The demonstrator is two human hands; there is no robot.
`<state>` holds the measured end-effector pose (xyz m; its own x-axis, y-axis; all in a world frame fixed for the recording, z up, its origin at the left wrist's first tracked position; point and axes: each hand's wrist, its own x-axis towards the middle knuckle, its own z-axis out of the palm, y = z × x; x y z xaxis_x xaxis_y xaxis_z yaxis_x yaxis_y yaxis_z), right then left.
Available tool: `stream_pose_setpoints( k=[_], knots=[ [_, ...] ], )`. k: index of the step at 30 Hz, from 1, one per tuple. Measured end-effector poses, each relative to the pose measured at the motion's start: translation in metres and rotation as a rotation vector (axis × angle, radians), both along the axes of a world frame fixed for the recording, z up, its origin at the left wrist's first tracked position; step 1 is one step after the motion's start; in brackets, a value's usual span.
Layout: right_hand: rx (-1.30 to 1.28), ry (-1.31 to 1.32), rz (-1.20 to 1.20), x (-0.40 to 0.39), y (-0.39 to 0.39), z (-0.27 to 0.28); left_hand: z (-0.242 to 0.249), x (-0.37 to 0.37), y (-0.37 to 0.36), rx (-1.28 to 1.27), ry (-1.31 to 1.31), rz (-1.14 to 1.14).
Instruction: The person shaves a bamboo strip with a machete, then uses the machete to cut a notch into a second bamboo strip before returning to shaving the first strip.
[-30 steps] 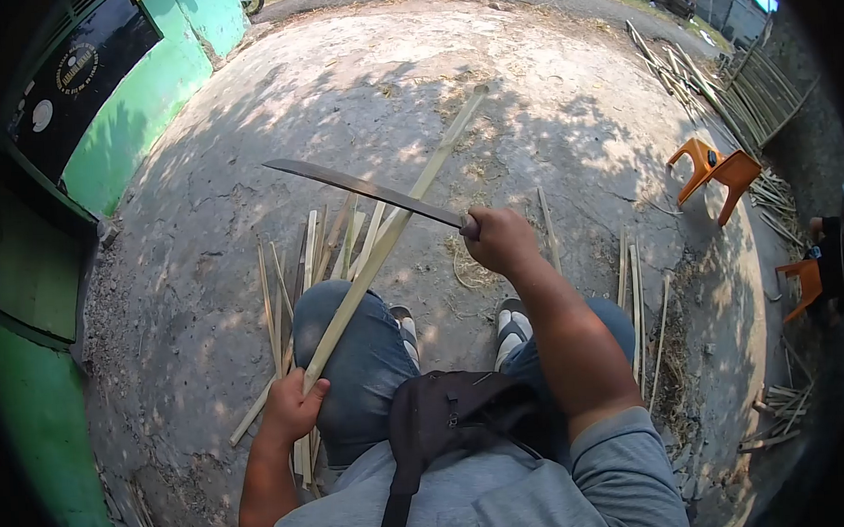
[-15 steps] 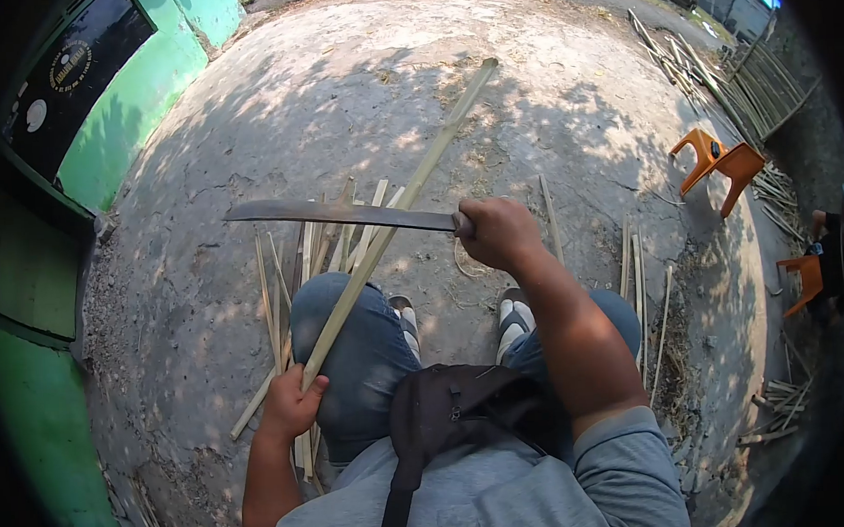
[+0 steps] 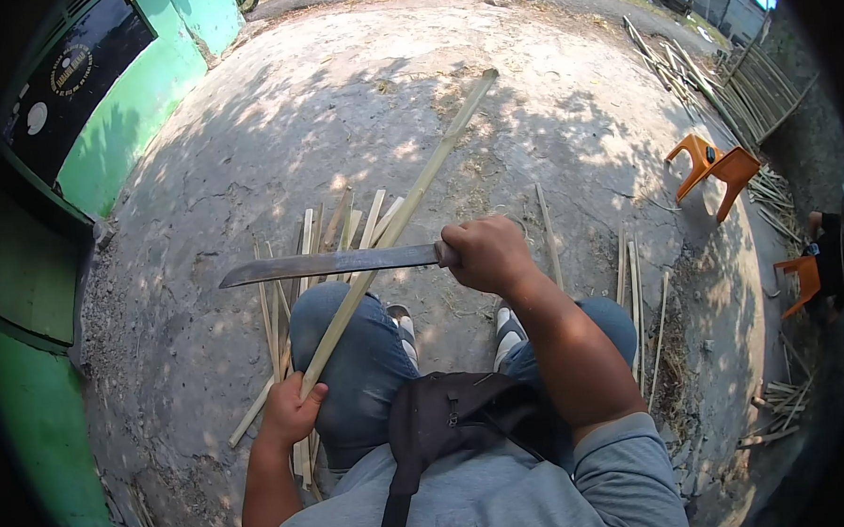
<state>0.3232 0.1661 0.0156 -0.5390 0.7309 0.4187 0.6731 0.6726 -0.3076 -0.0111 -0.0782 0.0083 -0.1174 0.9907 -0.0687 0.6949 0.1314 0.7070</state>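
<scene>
My left hand [image 3: 290, 412] is closed round the lower end of a long pale green bamboo strip [image 3: 425, 176], which slants up and to the right past my left knee. My right hand [image 3: 487, 253] grips the handle of a machete [image 3: 333, 265]. Its long blade points left and lies across the strip, above the knee. Whether the edge touches or cuts into the strip cannot be made out. Beneath and behind the held strip, several cut bamboo strips [image 3: 262, 313] lie on the ground by my left leg.
More strips [image 3: 635, 292] lie right of my right leg. An orange plastic stool [image 3: 715, 171] stands at the right, with bamboo piles [image 3: 772, 196] behind it. Part of another person [image 3: 825, 255] shows at the right edge. A green wall [image 3: 124, 126] runs along the left.
My right hand and the machete have moved down along the strip, towards my left hand. The strip's far end has dipped slightly. My left hand keeps its hold.
</scene>
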Motion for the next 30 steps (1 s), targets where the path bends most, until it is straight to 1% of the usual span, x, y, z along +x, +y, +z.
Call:
stream_pose_setpoints(
  k=[3,4,7,8,11,15,16,19,20,23,26,29,30],
  knots=[
    [-0.034,0.074,-0.158,0.013,0.026,-0.017,0.002,-0.001,-0.006,-0.048,-0.009,0.007],
    [-0.063,0.146,-0.244,0.018,0.032,-0.021,0.004,-0.001,-0.005,-0.055,-0.002,0.005],
    [-0.144,0.198,-0.301,0.024,0.032,-0.024,0.008,-0.001,-0.001,-0.064,-0.005,0.002],
    [-0.159,0.176,-0.324,0.024,0.031,-0.024,0.008,-0.001,-0.001,-0.068,-0.011,0.001],
    [-0.149,0.189,-0.285,0.014,0.018,-0.017,-0.005,-0.007,-0.003,-0.059,-0.081,-0.006],
    [-0.062,-0.031,-0.075,-0.001,-0.001,-0.001,-0.002,-0.005,0.0,-0.051,-0.04,-0.017],
    [-0.019,-0.05,-0.013,-0.003,-0.001,-0.004,-0.001,-0.005,0.0,-0.044,-0.025,-0.025],
    [0.05,-0.065,-0.015,0.006,0.01,-0.002,-0.001,-0.007,0.001,-0.044,-0.049,-0.02],
    [0.019,-0.037,-0.071,0.012,0.019,-0.007,0.0,-0.006,-0.002,-0.052,-0.069,-0.015],
    [-0.146,0.213,-0.353,0.027,0.044,-0.032,0.001,-0.003,-0.002,-0.03,-0.049,-0.004],
    [-0.155,0.12,-0.404,0.032,0.036,-0.019,0.006,-0.001,-0.002,-0.058,-0.001,-0.003],
    [-0.125,0.137,-0.339,0.029,0.029,-0.019,0.004,-0.004,-0.002,-0.075,-0.034,-0.008],
    [-0.154,0.185,-0.301,0.023,0.022,-0.017,0.0,-0.005,-0.003,-0.065,-0.055,-0.006]
  ],
)
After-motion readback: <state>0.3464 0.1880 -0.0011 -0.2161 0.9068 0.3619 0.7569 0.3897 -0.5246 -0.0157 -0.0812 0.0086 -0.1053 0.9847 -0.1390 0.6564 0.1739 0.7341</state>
